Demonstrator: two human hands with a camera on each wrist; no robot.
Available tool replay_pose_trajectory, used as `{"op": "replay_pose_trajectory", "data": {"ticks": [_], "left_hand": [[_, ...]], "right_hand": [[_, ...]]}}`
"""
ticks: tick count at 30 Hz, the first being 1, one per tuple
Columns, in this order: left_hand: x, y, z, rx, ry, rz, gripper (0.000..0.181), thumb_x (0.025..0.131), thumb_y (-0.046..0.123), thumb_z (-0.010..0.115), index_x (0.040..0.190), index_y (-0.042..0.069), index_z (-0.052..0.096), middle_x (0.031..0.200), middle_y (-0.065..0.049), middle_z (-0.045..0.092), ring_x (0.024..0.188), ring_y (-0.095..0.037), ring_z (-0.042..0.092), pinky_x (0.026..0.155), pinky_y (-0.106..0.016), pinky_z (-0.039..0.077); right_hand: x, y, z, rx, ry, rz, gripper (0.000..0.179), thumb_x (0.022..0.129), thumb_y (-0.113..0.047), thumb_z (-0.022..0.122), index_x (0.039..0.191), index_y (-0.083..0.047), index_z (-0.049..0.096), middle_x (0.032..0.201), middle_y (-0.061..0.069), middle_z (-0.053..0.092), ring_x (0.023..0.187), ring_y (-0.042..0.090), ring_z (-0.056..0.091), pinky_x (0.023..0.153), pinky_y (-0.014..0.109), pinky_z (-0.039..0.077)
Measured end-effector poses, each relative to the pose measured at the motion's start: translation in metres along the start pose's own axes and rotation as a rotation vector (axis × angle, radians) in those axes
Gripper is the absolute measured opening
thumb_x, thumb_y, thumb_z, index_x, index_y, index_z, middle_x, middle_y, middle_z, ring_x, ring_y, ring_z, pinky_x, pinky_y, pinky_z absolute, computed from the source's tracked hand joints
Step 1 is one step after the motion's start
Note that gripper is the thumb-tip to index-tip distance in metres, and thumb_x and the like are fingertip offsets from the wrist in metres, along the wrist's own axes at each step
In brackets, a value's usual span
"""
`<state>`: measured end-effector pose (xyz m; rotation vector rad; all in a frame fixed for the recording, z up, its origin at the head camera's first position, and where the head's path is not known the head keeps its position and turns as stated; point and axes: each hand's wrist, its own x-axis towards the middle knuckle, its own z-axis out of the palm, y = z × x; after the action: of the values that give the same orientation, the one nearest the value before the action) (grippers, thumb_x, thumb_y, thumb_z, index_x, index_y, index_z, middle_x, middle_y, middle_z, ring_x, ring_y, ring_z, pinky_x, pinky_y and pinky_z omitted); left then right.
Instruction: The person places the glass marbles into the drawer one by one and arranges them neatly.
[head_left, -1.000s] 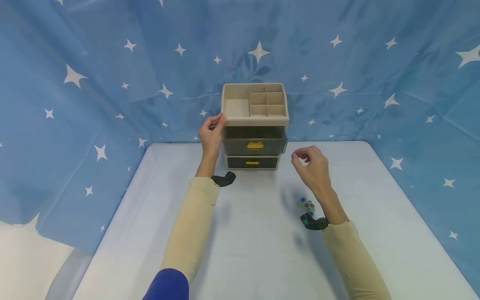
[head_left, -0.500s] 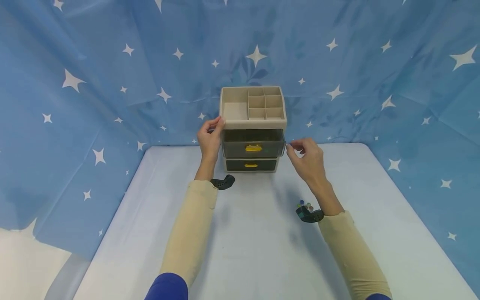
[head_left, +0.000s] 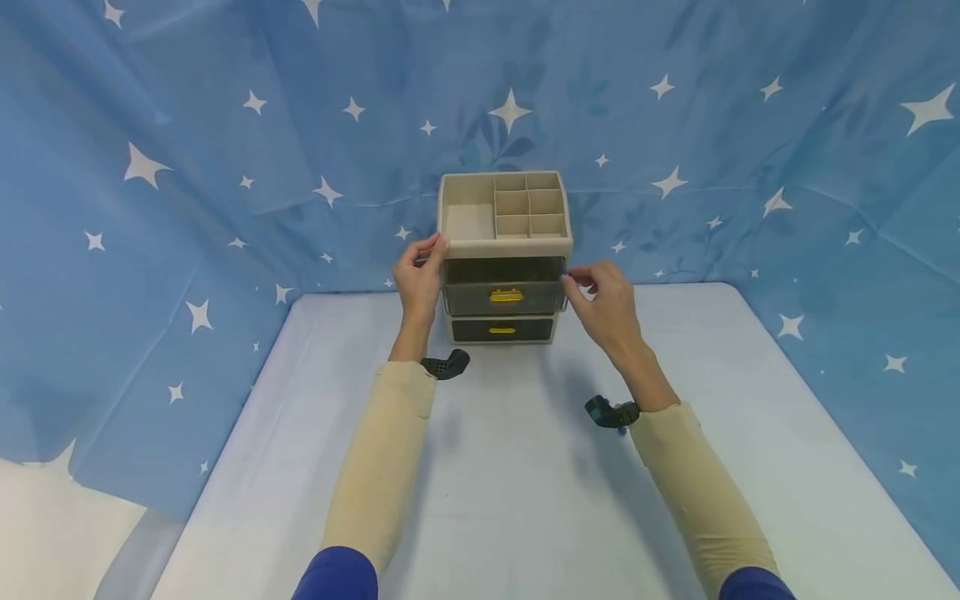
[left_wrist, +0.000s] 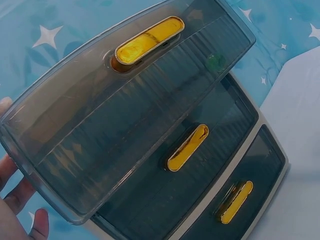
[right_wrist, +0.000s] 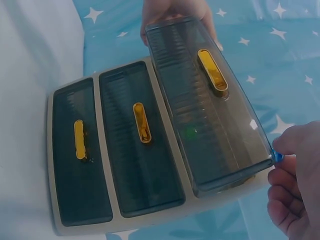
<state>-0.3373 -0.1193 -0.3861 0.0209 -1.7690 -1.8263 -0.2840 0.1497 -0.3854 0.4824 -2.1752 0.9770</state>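
A cream organizer (head_left: 510, 248) with smoky see-through drawers stands at the table's back; its top drawer (head_left: 471, 298) is pulled out. My left hand (head_left: 420, 271) grips the organizer's upper left front corner, thumb in front. Between right thumb and index finger, my right hand (head_left: 607, 308) pinches a small blue marble (right_wrist: 278, 157) at the top drawer's right front corner. Through the smoky plastic of that drawer shows a round green marble (left_wrist: 216, 62). The lower drawers are closed, each with a yellow handle (right_wrist: 141, 122).
Partly covered by the right wrist's black camera (head_left: 611, 412), small marbles (head_left: 622, 431) lie on the white table (head_left: 495, 467). The organizer's top has open compartments (head_left: 512, 202). A blue star-printed cloth (head_left: 360, 150) hangs right behind it.
My right hand has moved left and away from me with the blue marble, up to the top drawer's right edge. The left hand keeps its hold on the organizer's corner.
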Motion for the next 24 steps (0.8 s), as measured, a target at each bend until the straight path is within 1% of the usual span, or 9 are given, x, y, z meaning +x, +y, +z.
{"op": "replay_pose_trajectory", "data": {"ticks": [4, 11, 17, 24], "left_hand": [[0.0000, -0.0008, 0.0003, -0.004, 0.005, -0.008, 0.027, 0.090, 0.030, 0.076, 0.109, 0.010, 0.076, 0.089, 0.012, 0.064, 0.073, -0.005, 0.053, 0.062, -0.019, 0.043], [0.0017, 0.0005, -0.0011, -0.008, 0.006, -0.019, 0.027, 0.090, 0.029, 0.076, 0.109, 0.009, 0.076, 0.087, 0.014, 0.063, 0.072, -0.004, 0.052, 0.062, -0.018, 0.043], [0.0031, 0.0017, -0.0028, -0.011, 0.006, -0.008, 0.029, 0.089, 0.030, 0.077, 0.109, 0.009, 0.076, 0.086, 0.015, 0.063, 0.074, -0.004, 0.054, 0.065, -0.018, 0.044], [0.0019, 0.0000, 0.0008, -0.020, -0.001, -0.014, 0.028, 0.090, 0.029, 0.077, 0.109, 0.009, 0.076, 0.086, 0.014, 0.064, 0.075, -0.005, 0.055, 0.066, -0.019, 0.045]], "right_hand": [[0.0028, 0.0006, 0.0011, -0.008, -0.032, -0.008, 0.019, 0.093, -0.012, 0.070, 0.100, 0.006, 0.071, 0.093, 0.020, 0.067, 0.085, 0.031, 0.059, 0.074, 0.042, 0.050], [0.0060, -0.0020, 0.0023, -0.029, -0.087, 0.016, 0.021, 0.095, -0.015, 0.069, 0.103, 0.004, 0.071, 0.095, 0.018, 0.067, 0.087, 0.031, 0.060, 0.075, 0.040, 0.051], [0.0065, -0.0038, 0.0028, -0.031, -0.112, 0.043, 0.021, 0.095, -0.016, 0.068, 0.104, 0.003, 0.071, 0.096, 0.018, 0.067, 0.088, 0.031, 0.061, 0.076, 0.041, 0.052], [0.0052, -0.0014, -0.0012, -0.044, -0.128, 0.058, 0.022, 0.096, -0.017, 0.067, 0.105, 0.002, 0.071, 0.096, 0.018, 0.067, 0.088, 0.030, 0.061, 0.076, 0.041, 0.051]]}}
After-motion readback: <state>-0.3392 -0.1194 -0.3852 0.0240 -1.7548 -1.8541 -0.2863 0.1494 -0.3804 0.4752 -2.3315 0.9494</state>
